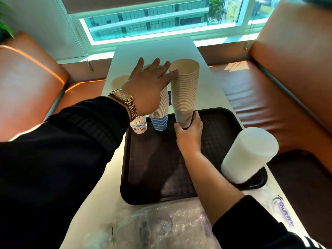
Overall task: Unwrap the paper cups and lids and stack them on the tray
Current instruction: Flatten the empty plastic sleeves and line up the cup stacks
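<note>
One white table (pixel 206 81), orange benches (pixel 287 78), window (pixel 161 20)

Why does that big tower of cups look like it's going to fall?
The tall brown cup stack leans instead of standing straight on the tray. The right hand grips its bottom, and the left hand reaches across the stack tops, touching it. The white lid stack at the tray's corner leans too.

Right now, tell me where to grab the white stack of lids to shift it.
Grip the stack of lids low, near its base on the tray, coming from its open right side. It is tall and leaning, so a low hold should steady it.
</note>
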Demonstrator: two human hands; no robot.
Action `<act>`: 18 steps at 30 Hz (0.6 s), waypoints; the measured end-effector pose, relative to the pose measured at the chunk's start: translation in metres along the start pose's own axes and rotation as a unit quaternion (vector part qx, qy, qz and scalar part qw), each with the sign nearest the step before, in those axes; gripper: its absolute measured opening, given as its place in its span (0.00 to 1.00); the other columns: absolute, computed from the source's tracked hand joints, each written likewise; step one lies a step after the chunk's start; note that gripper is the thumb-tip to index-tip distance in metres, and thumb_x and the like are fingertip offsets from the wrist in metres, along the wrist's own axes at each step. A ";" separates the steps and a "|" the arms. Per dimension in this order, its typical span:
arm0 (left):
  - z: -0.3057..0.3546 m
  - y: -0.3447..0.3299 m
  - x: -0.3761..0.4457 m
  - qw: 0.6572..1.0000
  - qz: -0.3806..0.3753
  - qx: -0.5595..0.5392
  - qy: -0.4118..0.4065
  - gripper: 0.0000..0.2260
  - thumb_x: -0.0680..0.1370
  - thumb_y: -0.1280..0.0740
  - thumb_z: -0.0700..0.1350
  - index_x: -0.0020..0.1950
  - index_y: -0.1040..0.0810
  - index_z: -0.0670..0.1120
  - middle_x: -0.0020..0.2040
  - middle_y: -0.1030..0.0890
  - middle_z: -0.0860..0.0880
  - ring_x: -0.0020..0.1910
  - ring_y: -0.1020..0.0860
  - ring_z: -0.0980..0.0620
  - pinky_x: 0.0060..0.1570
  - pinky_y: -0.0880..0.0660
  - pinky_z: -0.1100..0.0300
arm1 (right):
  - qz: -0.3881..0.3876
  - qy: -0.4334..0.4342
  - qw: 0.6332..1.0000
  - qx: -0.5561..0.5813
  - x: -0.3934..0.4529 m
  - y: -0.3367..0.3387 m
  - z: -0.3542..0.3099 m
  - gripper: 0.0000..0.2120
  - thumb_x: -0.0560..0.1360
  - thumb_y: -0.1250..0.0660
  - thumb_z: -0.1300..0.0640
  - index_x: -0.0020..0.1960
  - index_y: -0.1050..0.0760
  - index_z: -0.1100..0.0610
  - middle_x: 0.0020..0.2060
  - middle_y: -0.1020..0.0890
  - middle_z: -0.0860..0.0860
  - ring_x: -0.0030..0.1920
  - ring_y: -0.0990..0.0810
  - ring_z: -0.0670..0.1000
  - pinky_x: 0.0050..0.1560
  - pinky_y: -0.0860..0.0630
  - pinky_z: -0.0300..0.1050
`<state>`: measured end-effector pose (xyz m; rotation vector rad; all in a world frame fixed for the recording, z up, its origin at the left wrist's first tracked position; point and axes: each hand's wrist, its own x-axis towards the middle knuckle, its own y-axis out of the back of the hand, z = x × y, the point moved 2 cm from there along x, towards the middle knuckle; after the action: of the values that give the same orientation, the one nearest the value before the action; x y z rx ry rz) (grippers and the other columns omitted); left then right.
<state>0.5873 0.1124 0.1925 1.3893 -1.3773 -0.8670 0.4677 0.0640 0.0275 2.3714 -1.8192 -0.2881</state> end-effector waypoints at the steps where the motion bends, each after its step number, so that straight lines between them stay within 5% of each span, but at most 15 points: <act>1: 0.003 0.002 -0.002 1.000 0.003 -0.004 0.001 0.35 0.78 0.40 0.39 0.80 0.53 0.53 0.80 0.51 0.47 0.79 0.53 0.45 0.74 0.61 0.41 | -0.011 0.005 1.000 0.005 -0.012 0.006 -0.007 0.36 0.77 0.30 0.56 0.79 0.45 0.51 0.75 0.39 0.49 0.74 0.37 0.50 0.66 0.36 0.41; 8: 0.043 0.015 -0.042 0.984 0.077 -0.158 0.015 0.30 0.78 0.38 0.40 0.79 0.43 0.51 0.80 0.45 0.48 0.78 0.46 0.44 0.76 0.49 0.43 | -0.070 0.169 0.983 0.002 -0.097 0.059 -0.041 0.17 0.78 0.33 0.59 0.66 0.25 0.51 0.64 0.26 0.46 0.65 0.28 0.41 0.68 0.29 0.40; 13: 0.101 0.007 -0.087 0.948 0.046 -0.314 0.028 0.30 0.79 0.36 0.46 0.79 0.44 0.53 0.79 0.45 0.50 0.76 0.41 0.49 0.72 0.42 0.57 | 0.067 0.361 0.930 -0.018 -0.139 0.123 -0.034 0.10 0.76 0.34 0.59 0.57 0.21 0.58 0.54 0.23 0.52 0.57 0.24 0.49 0.60 0.29 0.37; 15: 0.124 0.001 -0.100 0.929 0.011 -0.369 0.029 0.31 0.80 0.36 0.46 0.79 0.47 0.54 0.79 0.46 0.51 0.75 0.40 0.52 0.69 0.44 0.63 | 0.126 0.356 0.926 0.005 -0.145 0.146 -0.022 0.10 0.75 0.33 0.58 0.57 0.24 0.55 0.53 0.26 0.46 0.55 0.26 0.45 0.59 0.30 0.35; 18: 0.156 -0.013 -0.112 0.904 -0.049 -0.424 0.030 0.32 0.79 0.36 0.47 0.79 0.50 0.57 0.78 0.45 0.51 0.74 0.37 0.52 0.73 0.40 0.58 | 0.199 0.255 0.946 0.034 -0.145 0.178 -0.002 0.20 0.73 0.29 0.56 0.61 0.31 0.49 0.57 0.31 0.38 0.56 0.28 0.42 0.58 0.31 0.33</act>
<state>0.4311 0.1987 0.1202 0.7866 -0.7135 -1.2757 0.2647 0.1576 0.0789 1.8095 -1.9827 0.4008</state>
